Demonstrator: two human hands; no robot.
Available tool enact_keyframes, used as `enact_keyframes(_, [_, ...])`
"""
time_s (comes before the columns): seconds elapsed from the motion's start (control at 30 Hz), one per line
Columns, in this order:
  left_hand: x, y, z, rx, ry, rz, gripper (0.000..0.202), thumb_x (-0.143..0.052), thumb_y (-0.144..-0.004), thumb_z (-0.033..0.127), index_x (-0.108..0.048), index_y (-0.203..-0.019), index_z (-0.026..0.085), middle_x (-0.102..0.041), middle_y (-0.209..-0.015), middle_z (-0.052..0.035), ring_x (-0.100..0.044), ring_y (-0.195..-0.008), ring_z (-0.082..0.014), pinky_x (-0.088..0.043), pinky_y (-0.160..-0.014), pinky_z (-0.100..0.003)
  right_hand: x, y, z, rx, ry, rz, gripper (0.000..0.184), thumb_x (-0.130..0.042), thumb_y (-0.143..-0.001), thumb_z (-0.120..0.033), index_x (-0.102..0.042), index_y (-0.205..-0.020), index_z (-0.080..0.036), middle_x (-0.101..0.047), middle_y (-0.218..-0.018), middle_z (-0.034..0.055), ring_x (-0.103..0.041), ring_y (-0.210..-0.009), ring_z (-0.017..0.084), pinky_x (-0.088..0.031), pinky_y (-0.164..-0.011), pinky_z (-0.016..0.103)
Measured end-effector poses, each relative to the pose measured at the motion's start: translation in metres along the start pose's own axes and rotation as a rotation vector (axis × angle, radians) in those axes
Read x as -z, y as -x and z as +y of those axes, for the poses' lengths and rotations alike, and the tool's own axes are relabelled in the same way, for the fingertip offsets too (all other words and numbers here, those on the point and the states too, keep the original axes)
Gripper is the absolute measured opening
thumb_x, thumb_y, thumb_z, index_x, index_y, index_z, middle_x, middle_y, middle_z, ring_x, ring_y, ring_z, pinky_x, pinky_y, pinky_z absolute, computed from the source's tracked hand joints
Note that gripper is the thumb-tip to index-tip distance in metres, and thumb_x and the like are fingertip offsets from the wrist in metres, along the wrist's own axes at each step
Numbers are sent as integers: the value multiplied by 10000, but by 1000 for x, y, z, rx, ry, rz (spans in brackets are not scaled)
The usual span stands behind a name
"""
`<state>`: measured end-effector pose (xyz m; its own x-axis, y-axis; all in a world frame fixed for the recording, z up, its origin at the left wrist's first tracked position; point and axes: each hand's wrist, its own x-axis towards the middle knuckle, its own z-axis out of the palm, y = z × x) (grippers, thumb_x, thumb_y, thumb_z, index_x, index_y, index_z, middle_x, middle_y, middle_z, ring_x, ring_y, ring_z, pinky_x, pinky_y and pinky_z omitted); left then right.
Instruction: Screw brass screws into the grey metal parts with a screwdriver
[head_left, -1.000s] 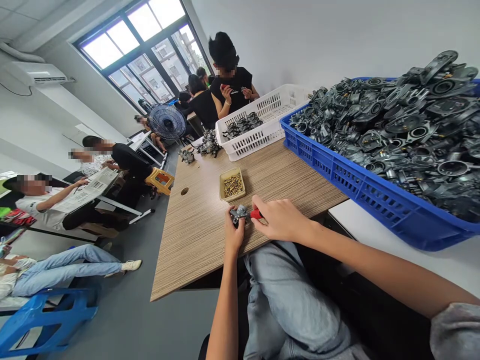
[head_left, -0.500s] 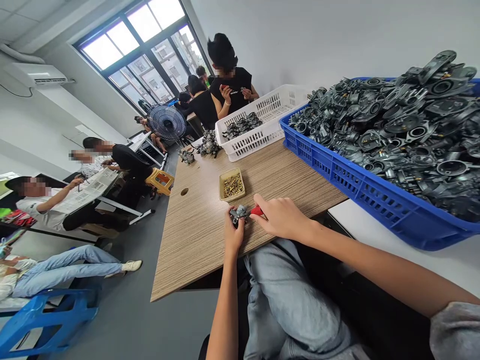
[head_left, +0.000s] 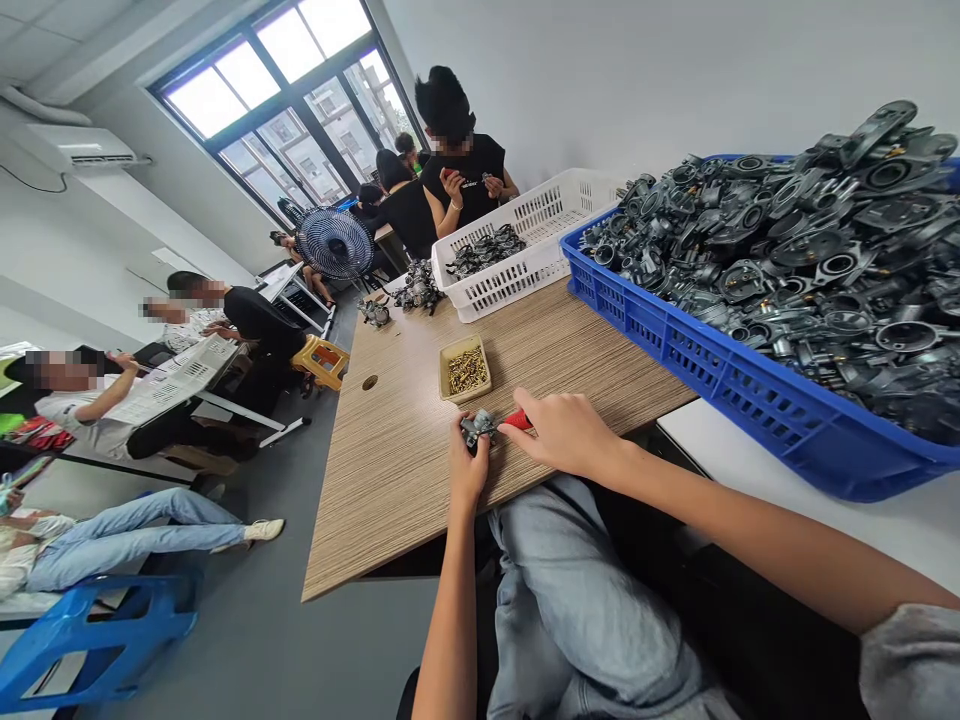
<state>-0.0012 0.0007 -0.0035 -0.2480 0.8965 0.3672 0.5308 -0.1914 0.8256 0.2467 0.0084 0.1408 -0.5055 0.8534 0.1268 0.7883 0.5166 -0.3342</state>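
Note:
My left hand (head_left: 466, 466) is closed round a small grey metal part (head_left: 476, 428) at the near edge of the wooden table (head_left: 390, 460). My right hand (head_left: 564, 432) grips a red-handled screwdriver (head_left: 517, 421) whose tip meets that part. Just beyond them sits a small tan tray of brass screws (head_left: 465, 369).
A blue crate (head_left: 720, 380) heaped with grey metal castings fills the right side. A white basket (head_left: 525, 250) with more parts stands at the table's far end, where a person in black works. A fan (head_left: 334, 243) and several seated people are at the left.
My right hand has shifted slightly on the screwdriver handle as it turns. The left hand and the part stay in place.

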Motion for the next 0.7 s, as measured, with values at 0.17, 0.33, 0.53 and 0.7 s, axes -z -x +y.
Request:
enact_keyframes(0.17, [0, 0, -1, 12, -3, 3, 445, -699, -1016, 345, -596, -1430, 218, -750, -1347, -149, -727, -1248, -298, -542, -1154, -473, 1, -1, -1, -18, 6, -10, 436, -491, -1170, -594, -651, -1247, -196, -852, -1035, 170, -840, -1028, 363, -538, -853, 361])
enact_keyframes(0.33, [0, 0, -1, 5, -10, 4, 447, -687, -1013, 338, -591, -1433, 215, -746, -1332, -144, -727, -1223, -287, -543, -1142, -454, 1, -1, 1, 1, -10, -8, 409, -494, -1175, -569, -630, -1274, -196, -852, -1070, 175, -836, -1044, 361, -530, -850, 357])
enact_keyframes(0.53, [0, -1, -2, -15, -13, 4, 435, -689, -1010, 365, -592, -1410, 223, -735, -1315, -126, -712, -1215, -271, -528, -1143, -433, 3, 2, 3, 110, -53, -14, 335, -554, -1158, -473, -560, -1367, -212, -861, -1087, 124, -838, -1021, 329, -483, -798, 317])
enact_keyframes(0.7, [0, -1, -3, -6, -8, -7, 444, -691, -1013, 342, -576, -1427, 228, -739, -1339, -129, -718, -1233, -272, -529, -1148, -431, 6, 5, 2, 183, -69, -17, 326, -556, -1129, -370, -537, -1402, -193, -856, -1150, 134, -834, -1025, 326, -461, -768, 316])
